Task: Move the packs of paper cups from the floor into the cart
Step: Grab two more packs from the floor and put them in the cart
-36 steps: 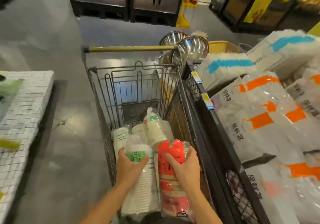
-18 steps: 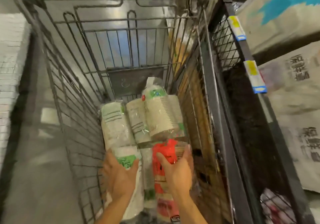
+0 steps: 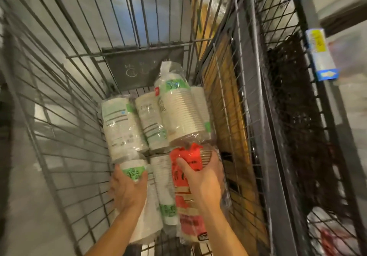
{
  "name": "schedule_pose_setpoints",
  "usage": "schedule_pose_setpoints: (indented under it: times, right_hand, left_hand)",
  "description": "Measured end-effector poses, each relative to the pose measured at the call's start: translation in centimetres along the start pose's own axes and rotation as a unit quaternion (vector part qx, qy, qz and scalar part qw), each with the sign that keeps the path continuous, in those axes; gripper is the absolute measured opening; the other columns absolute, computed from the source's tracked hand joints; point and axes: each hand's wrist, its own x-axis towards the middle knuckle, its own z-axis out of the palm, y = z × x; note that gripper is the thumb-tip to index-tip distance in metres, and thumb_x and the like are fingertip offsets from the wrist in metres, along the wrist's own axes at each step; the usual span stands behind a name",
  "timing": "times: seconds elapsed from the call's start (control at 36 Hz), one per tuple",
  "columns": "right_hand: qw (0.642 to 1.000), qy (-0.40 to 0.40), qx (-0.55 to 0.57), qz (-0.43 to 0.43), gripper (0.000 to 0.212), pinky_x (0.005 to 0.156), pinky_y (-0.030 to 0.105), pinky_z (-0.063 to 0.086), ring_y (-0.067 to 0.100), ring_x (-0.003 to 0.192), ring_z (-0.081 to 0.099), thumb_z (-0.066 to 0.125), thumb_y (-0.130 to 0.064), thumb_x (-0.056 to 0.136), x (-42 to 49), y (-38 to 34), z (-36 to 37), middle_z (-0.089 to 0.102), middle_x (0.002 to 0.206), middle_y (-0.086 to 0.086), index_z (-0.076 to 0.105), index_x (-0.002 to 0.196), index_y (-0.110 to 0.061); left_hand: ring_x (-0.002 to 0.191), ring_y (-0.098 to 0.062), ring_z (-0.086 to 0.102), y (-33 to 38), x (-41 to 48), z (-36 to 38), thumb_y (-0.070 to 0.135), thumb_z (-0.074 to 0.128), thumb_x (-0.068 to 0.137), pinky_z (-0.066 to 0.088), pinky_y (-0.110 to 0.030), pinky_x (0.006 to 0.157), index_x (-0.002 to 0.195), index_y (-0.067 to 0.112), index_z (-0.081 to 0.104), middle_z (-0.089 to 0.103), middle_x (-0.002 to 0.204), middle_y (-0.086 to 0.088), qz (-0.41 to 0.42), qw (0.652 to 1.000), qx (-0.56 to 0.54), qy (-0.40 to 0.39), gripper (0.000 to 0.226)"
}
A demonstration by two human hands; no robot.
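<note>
Both my hands are down inside the wire shopping cart [image 3: 59, 101]. My left hand [image 3: 127, 188] grips a white cup pack with a green label [image 3: 133, 169] near the cart's left wall. My right hand [image 3: 200, 178] grips a red-and-clear cup pack [image 3: 186, 212] near the right wall. Another white pack [image 3: 165, 192] lies between the two. Beyond them, three white cup packs rest on the cart floor: a left pack [image 3: 119, 126], a middle pack [image 3: 151, 120] and a right pack [image 3: 180, 109] lying higher.
The cart's far end has a dark plate [image 3: 143, 67]. To the right stands a dark mesh shelf unit [image 3: 297, 117] with price tags [image 3: 321, 55]. Grey floor [image 3: 23, 196] shows left of the cart.
My hands and the two packs have gone deeper into the cart, close to its floor. The view has dropped lower and nearer the packs inside.
</note>
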Motion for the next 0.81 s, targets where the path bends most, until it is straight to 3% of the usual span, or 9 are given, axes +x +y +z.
schedule_pose_setpoints:
  times: [0.11,0.25,0.36,0.47,0.56,0.61,0.69,0.81]
  right_hand:
    - [1.0,-0.005,0.0,-0.002,0.121,0.126,0.059,0.03,0.031,0.155,0.034,0.077,-0.079,0.073,0.2,-0.1,-0.5,0.037,0.167,0.007,0.021,0.167,-0.028]
    - [1.0,-0.021,-0.002,-0.021,0.129,0.127,0.06,0.028,0.031,0.159,0.029,0.075,-0.083,0.073,-0.2,-0.3,-1.2,0.029,0.172,0.009,0.011,0.169,-0.025]
    - [0.997,-0.03,-0.046,-0.046,0.134,0.129,0.057,0.026,0.031,0.162,0.022,0.069,-0.087,0.074,-1.5,-1.3,-2.7,0.018,0.176,0.01,0.005,0.17,-0.019]
    - [0.991,-0.007,-0.093,-0.092,0.121,0.124,0.053,0.037,0.03,0.156,0.035,0.068,-0.085,0.077,-4.0,-2.4,-6.0,0.029,0.172,0.008,0.022,0.167,-0.018]
    - [0.977,0.009,-0.143,-0.159,0.104,0.121,0.046,0.04,0.026,0.151,0.042,0.065,-0.077,0.086,-6.7,-3.7,-9.6,0.038,0.166,0.005,0.029,0.163,-0.017]
    - [0.964,0.023,-0.176,-0.199,0.097,0.118,0.045,0.041,0.026,0.151,0.043,0.061,-0.074,0.092,-8.5,-4.9,-12.3,0.037,0.166,0.004,0.029,0.164,-0.018]
    - [0.944,0.036,-0.223,-0.241,0.085,0.113,0.043,0.044,0.026,0.145,0.049,0.056,-0.07,0.097,-10.8,-6.4,-16.1,0.043,0.161,0.002,0.034,0.162,-0.019]
    - [0.916,0.061,-0.28,-0.279,0.073,0.112,0.044,0.047,0.027,0.139,0.054,0.054,-0.065,0.099,-14.1,-7.8,-20.7,0.051,0.154,0.002,0.042,0.156,-0.02]
  left_hand:
    - [0.129,-0.049,0.042,-0.2,-0.6,1.8,0.053,0.079,0.076,0.04,-0.07,0.098,0.151,0.019,0.018,0.038,0.149,-0.023,-0.01,1.0,0.016,0.013,0.102]
    - [0.133,-0.047,0.039,0.3,-1.1,0.9,0.06,0.078,0.073,0.034,-0.068,0.105,0.154,0.021,0.01,0.03,0.152,-0.021,-0.028,0.999,0.024,-0.02,0.112]
    - [0.134,-0.043,0.037,1.2,-1.6,-1.9,0.059,0.084,0.068,0.041,-0.059,0.106,0.155,0.023,0.008,0.027,0.149,-0.018,-0.01,0.997,-0.016,-0.072,0.121]
    - [0.136,-0.04,0.039,2.5,-4.2,-6.0,0.059,0.076,0.076,0.043,-0.044,0.104,0.158,0.018,0.013,0.024,0.154,-0.018,0.018,0.993,0.028,-0.115,0.111]
    - [0.137,-0.032,0.04,3.7,-6.0,-9.7,0.071,0.062,0.073,0.043,-0.043,0.108,0.151,0.026,0.034,0.039,0.152,-0.011,0.117,0.98,0.091,-0.131,0.094]
    - [0.131,-0.029,0.048,5.3,-7.8,-12.6,0.065,0.059,0.078,0.047,-0.041,0.103,0.142,0.029,0.043,0.046,0.147,-0.008,0.183,0.967,0.125,-0.129,0.076]
    - [0.134,-0.024,0.046,9.6,-12.0,-17.4,0.055,0.057,0.088,0.043,-0.035,0.106,0.148,0.024,0.042,0.045,0.15,-0.005,0.302,0.929,0.181,-0.115,0.069]
    - [0.137,-0.021,0.044,15.2,-17.3,-22.2,0.062,0.049,0.09,0.039,-0.035,0.108,0.15,0.025,0.04,0.043,0.151,0.001,0.44,0.85,0.275,-0.093,0.071]
